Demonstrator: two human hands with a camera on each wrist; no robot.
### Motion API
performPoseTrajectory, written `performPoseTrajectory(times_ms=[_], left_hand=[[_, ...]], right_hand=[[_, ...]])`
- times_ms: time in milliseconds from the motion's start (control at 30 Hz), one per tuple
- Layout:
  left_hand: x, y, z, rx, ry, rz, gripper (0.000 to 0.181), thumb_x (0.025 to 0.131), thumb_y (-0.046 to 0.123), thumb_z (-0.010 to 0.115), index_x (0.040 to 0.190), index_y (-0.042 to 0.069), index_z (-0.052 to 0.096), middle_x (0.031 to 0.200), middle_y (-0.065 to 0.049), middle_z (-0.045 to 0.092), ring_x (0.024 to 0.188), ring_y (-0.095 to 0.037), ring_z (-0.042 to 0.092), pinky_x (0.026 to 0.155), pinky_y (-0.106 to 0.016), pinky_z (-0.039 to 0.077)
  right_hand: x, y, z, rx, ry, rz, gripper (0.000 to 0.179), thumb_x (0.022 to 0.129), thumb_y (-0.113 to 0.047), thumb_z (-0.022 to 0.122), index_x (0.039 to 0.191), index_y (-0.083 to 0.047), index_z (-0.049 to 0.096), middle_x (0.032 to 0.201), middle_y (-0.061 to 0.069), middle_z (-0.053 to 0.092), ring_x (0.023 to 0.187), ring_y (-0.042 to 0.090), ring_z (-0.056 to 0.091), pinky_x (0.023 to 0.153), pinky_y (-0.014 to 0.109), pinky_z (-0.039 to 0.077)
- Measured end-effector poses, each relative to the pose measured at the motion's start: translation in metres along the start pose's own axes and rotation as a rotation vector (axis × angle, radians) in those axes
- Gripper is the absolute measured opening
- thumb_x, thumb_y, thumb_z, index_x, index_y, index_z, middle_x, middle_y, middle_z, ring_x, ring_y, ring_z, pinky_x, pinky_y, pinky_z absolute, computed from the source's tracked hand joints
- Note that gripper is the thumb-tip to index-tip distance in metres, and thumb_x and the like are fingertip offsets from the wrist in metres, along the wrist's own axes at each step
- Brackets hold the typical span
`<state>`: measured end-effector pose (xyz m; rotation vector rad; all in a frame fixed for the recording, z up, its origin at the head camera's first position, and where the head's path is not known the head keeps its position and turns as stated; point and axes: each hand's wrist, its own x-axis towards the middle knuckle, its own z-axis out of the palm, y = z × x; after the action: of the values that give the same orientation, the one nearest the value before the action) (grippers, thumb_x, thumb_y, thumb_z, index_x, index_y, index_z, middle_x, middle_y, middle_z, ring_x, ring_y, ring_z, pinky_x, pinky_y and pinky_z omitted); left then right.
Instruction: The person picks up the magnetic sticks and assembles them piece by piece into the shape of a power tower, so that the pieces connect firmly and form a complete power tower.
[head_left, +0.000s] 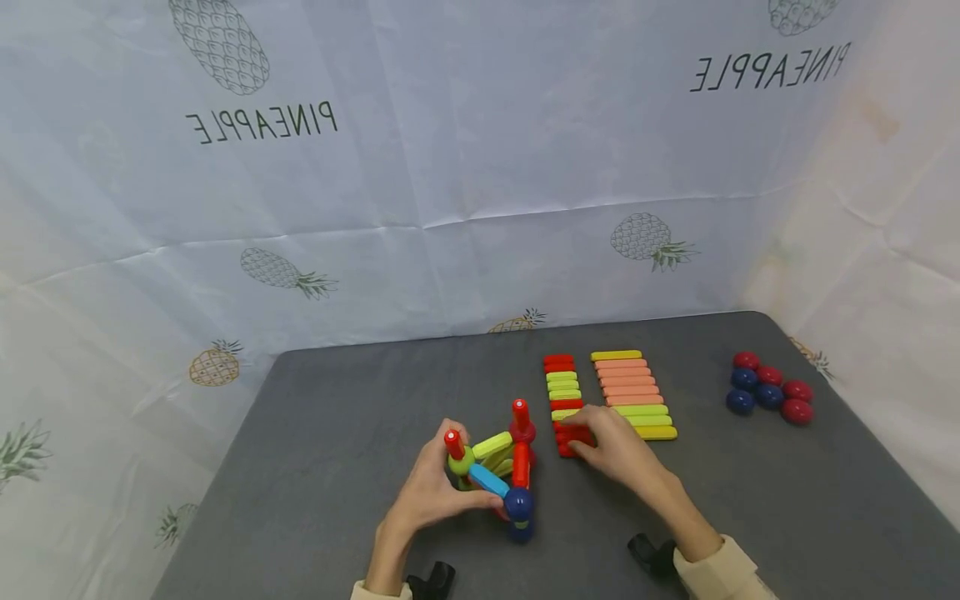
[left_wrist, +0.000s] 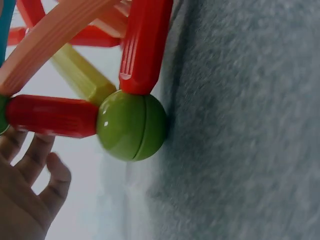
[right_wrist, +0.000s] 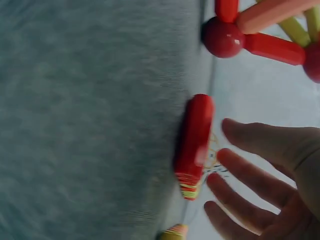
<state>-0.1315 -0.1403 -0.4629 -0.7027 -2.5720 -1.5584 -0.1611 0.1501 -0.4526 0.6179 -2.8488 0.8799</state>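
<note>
the left hand [head_left: 429, 493] grips the ball-and-stick frame [head_left: 491, 482] from its left side, with the thumb in front by the navy ball [head_left: 518, 504] and the other fingers round behind the green ball [head_left: 461, 461]. the right hand [head_left: 622, 446] hovers over the near end of a column of short sticks [head_left: 562, 385], its thumb and fingers spread apart; in the right wrist view a gap shows between its fingertips and the end red stick [right_wrist: 195, 135]. the frame stands on the dark table [head_left: 337, 467], well to the left of the right hand, and the red sticks lie just beside that hand's fingertips.

the pale cloth [head_left: 480, 150] behind carries the only readable writing: the word "pineapple" twice (mirrored both times), at upper left [head_left: 262, 123] and upper right [head_left: 771, 68], among pineapple drawings [head_left: 641, 237]. a second column of longer sticks [head_left: 628, 381], yellow, salmon and lime, lies right of the short ones. loose balls [head_left: 769, 396], red and navy, sit farther right near the table's edge.
</note>
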Motion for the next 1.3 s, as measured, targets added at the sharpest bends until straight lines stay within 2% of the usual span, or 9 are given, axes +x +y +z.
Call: performPoseTrajectory(times_ms=[133, 367, 600, 667, 767, 867, 1033, 1133, 1300], left_hand=[[0.0, 0.001, 0.006, 0.012, 0.025, -0.005, 0.063, 0.07, 0.033, 0.095, 0.105, 0.015, 0.047, 0.09, 0.003, 0.054, 0.087, -0.007, 0.055, 0.07, -0.023, 0.046], [-0.001, 0.005, 0.009, 0.034, 0.044, -0.02, 0.069, 0.073, 0.03, 0.094, 0.128, 0.011, 0.056, 0.095, 0.0, 0.062, 0.09, -0.007, 0.058, 0.078, -0.024, 0.051], [0.002, 0.009, 0.012, 0.042, 0.065, -0.046, 0.066, 0.074, 0.035, 0.093, 0.131, 0.02, 0.063, 0.119, -0.001, 0.069, 0.099, -0.011, 0.062, 0.085, -0.026, 0.056], [0.002, 0.009, 0.013, 0.038, 0.067, -0.048, 0.066, 0.074, 0.036, 0.092, 0.131, 0.021, 0.064, 0.119, -0.001, 0.069, 0.098, -0.012, 0.062, 0.085, -0.026, 0.057], [0.002, 0.01, 0.013, 0.037, 0.065, -0.044, 0.066, 0.075, 0.036, 0.092, 0.133, 0.021, 0.064, 0.12, -0.001, 0.069, 0.099, -0.012, 0.062, 0.086, -0.026, 0.057], [0.002, 0.009, 0.014, 0.04, 0.061, -0.035, 0.067, 0.075, 0.036, 0.091, 0.134, 0.021, 0.063, 0.121, -0.002, 0.069, 0.1, -0.012, 0.063, 0.087, -0.026, 0.057], [0.002, 0.01, 0.015, 0.045, 0.064, -0.045, 0.068, 0.076, 0.037, 0.091, 0.136, 0.02, 0.062, 0.122, -0.002, 0.07, 0.1, -0.013, 0.063, 0.087, -0.026, 0.057], [0.003, 0.012, 0.017, 0.043, 0.064, -0.054, 0.068, 0.078, 0.037, 0.09, 0.137, 0.019, 0.062, 0.121, -0.001, 0.07, 0.1, -0.013, 0.064, 0.088, -0.026, 0.057], [0.003, 0.013, 0.02, 0.048, 0.074, -0.038, 0.066, 0.08, 0.034, 0.088, 0.138, 0.018, 0.061, 0.121, 0.0, 0.07, 0.1, -0.013, 0.065, 0.088, -0.026, 0.058]], right_hand=[[-0.002, 0.003, 0.004, -0.071, -0.062, 0.017, 0.026, 0.081, -0.004, 0.084, 0.106, -0.005, 0.079, 0.102, 0.005, 0.078, 0.093, 0.023, 0.068, 0.086, 0.043, 0.059], [-0.003, -0.002, 0.008, -0.177, -0.05, 0.018, 0.021, 0.076, -0.006, 0.089, 0.096, -0.006, 0.081, 0.086, -0.001, 0.066, 0.078, 0.013, 0.056, 0.072, 0.03, 0.054], [-0.008, -0.003, 0.011, -0.164, -0.101, 0.021, 0.023, 0.076, -0.004, 0.088, 0.097, -0.006, 0.079, 0.088, 0.001, 0.069, 0.081, 0.015, 0.061, 0.076, 0.035, 0.058], [-0.009, -0.003, 0.011, -0.146, -0.112, 0.03, 0.024, 0.077, -0.004, 0.087, 0.099, -0.007, 0.078, 0.09, 0.001, 0.071, 0.083, 0.016, 0.063, 0.078, 0.037, 0.059], [-0.008, -0.003, 0.008, -0.091, -0.103, 0.055, 0.024, 0.079, -0.006, 0.086, 0.102, -0.006, 0.077, 0.095, 0.002, 0.074, 0.087, 0.017, 0.066, 0.082, 0.039, 0.06], [-0.007, -0.004, 0.002, -0.002, -0.052, 0.06, 0.025, 0.083, -0.008, 0.084, 0.106, -0.005, 0.075, 0.098, 0.003, 0.076, 0.087, 0.015, 0.068, 0.083, 0.04, 0.06], [-0.009, -0.014, -0.015, 0.208, 0.106, 0.007, 0.026, 0.084, -0.008, 0.083, 0.107, -0.005, 0.072, 0.094, 0.002, 0.076, 0.08, 0.01, 0.068, 0.076, 0.034, 0.062], [-0.013, -0.025, -0.023, 0.369, 0.177, -0.032, 0.025, 0.085, -0.009, 0.083, 0.107, -0.008, 0.07, 0.095, 0.002, 0.076, 0.082, 0.007, 0.071, 0.078, 0.032, 0.062], [-0.021, -0.046, -0.031, 0.587, 0.172, -0.092, 0.022, 0.089, -0.012, 0.08, 0.107, -0.013, 0.069, 0.099, 0.003, 0.075, 0.087, 0.006, 0.073, 0.082, 0.026, 0.061]])
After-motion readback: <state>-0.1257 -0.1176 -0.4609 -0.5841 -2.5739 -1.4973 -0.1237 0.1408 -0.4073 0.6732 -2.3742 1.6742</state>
